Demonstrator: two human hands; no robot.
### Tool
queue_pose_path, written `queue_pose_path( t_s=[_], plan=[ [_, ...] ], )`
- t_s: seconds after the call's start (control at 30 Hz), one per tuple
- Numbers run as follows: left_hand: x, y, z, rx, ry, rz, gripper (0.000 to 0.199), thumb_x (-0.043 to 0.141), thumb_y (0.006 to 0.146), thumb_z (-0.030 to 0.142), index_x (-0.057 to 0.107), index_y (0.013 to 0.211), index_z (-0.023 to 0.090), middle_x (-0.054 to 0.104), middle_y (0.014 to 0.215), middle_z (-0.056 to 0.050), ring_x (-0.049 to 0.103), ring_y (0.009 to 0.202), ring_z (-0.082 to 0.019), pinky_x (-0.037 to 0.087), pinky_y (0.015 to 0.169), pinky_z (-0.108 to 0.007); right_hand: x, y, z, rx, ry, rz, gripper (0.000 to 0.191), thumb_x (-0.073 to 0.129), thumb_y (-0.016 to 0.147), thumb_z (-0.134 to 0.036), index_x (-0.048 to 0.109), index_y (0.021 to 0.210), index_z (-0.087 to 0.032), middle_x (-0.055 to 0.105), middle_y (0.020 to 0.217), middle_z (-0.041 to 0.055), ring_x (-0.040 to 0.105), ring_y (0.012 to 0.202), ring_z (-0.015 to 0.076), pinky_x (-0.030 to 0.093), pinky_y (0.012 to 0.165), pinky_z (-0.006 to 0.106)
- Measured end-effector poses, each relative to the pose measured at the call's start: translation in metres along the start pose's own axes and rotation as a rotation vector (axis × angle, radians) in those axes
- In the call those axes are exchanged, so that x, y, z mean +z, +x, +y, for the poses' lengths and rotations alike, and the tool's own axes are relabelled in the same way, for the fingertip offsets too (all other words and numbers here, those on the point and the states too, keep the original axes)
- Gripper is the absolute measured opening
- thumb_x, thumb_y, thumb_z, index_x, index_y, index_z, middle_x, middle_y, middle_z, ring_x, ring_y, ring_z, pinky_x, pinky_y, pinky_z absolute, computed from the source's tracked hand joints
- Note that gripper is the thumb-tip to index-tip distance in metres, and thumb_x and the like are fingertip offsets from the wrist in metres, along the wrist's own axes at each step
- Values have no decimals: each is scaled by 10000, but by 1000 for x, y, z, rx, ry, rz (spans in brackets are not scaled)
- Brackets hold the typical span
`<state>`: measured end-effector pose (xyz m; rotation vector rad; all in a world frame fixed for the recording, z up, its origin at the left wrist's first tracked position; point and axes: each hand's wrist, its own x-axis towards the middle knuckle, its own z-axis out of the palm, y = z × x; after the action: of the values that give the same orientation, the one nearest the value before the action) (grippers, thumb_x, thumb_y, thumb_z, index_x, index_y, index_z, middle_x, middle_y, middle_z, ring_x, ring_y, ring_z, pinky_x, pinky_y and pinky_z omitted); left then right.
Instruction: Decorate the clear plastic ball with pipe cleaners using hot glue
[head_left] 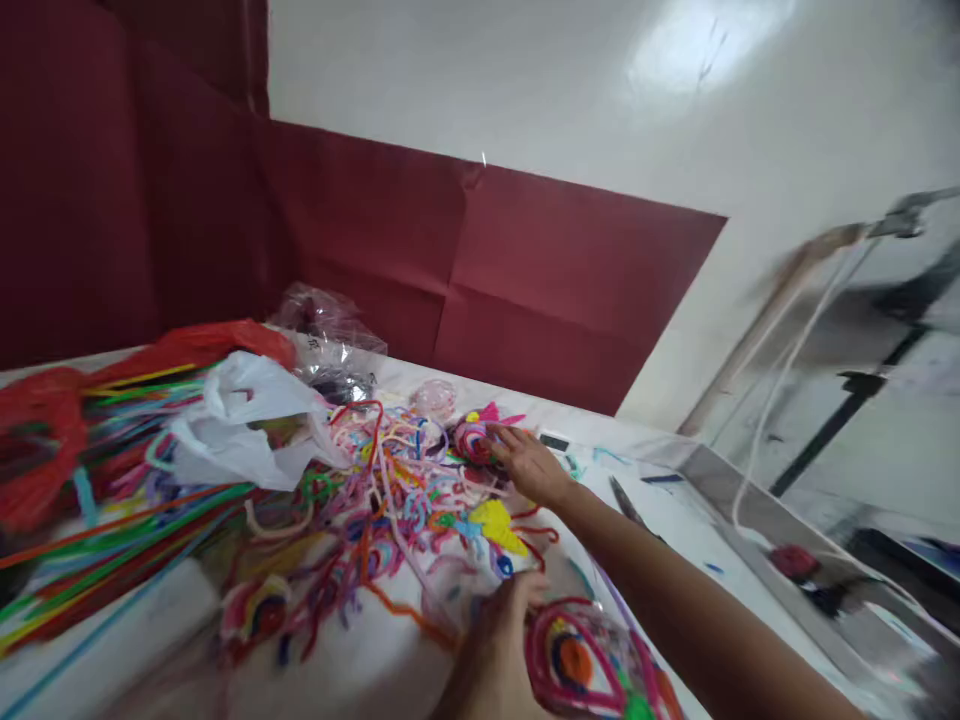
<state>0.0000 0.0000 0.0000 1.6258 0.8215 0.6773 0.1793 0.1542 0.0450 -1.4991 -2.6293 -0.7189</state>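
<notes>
My right hand (529, 465) reaches over the far side of the pile, palm down, its fingers stretched out against a coiled pink, red and blue pipe-cleaner piece (474, 440). Closer to me is my left hand (504, 630), blurred, its fingers partly hidden. Just right of it lies a pink-rimmed pipe-cleaner piece with an orange centre (576, 660); I cannot tell whether the hand grips it. Between the hands are a yellow piece (499, 525) and a tangle of bent, multicoloured pipe cleaners (405, 480).
Straight pipe cleaners (150, 520) fan out at the left beside a white plastic bag (255, 420) and a red bag (202, 345). Clear plastic wrapping (330, 330) stands at the back. Scissors (630, 503) and a small display device (554, 441) lie right of the pile, near the table's raised edge.
</notes>
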Motion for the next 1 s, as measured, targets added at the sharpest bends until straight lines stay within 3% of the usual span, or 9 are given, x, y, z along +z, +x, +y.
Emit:
queue_pose_path(
  t_s=[0.2, 0.43, 0.7, 0.87, 1.0],
  plan=[
    [5, -1, 2, -12, 34, 7, 944, 822, 444, 114, 498, 1326, 206, 607, 1331, -147, 543, 1248, -366, 428, 1064, -496, 1, -8, -1, -7, -8, 7, 523, 466, 929, -39, 518, 1415, -226, 463, 1514, 150, 496, 1282, 296, 479, 979, 434],
    [2, -3, -5, 48, 3, 29, 902, 819, 474, 173, 525, 1326, 209, 635, 1293, -121, 577, 1205, -322, 444, 1030, -410, 0, -10, -7, -22, -31, 13, 522, 482, 915, -44, 531, 1412, -194, 485, 1496, 171, 488, 1286, 332, 473, 989, 485],
    [3, -4, 5, -66, 43, 61, 726, 684, 597, 155, 559, 1310, 222, 671, 1261, -75, 622, 1154, -270, 461, 994, -340, 1, -23, -12, -62, -40, 38, 483, 519, 944, -101, 539, 1414, -212, 491, 1496, 171, 496, 1282, 349, 491, 965, 494],
    [4, 2, -5, -55, 36, 66, 645, 687, 633, 212, 582, 1266, 278, 686, 1262, -31, 626, 1149, -253, 476, 980, -313, 3, -31, -14, -84, -50, 33, 442, 508, 963, -117, 553, 1397, -191, 498, 1488, 181, 505, 1277, 350, 491, 966, 487],
    [3, 3, -14, -48, 38, 44, 683, 705, 638, 237, 576, 1309, 240, 668, 1288, -74, 619, 1161, -267, 469, 973, -320, 6, -36, -15, -97, -51, 27, 438, 493, 976, -139, 535, 1410, -185, 486, 1497, 188, 493, 1295, 352, 480, 980, 494]
  ],
)
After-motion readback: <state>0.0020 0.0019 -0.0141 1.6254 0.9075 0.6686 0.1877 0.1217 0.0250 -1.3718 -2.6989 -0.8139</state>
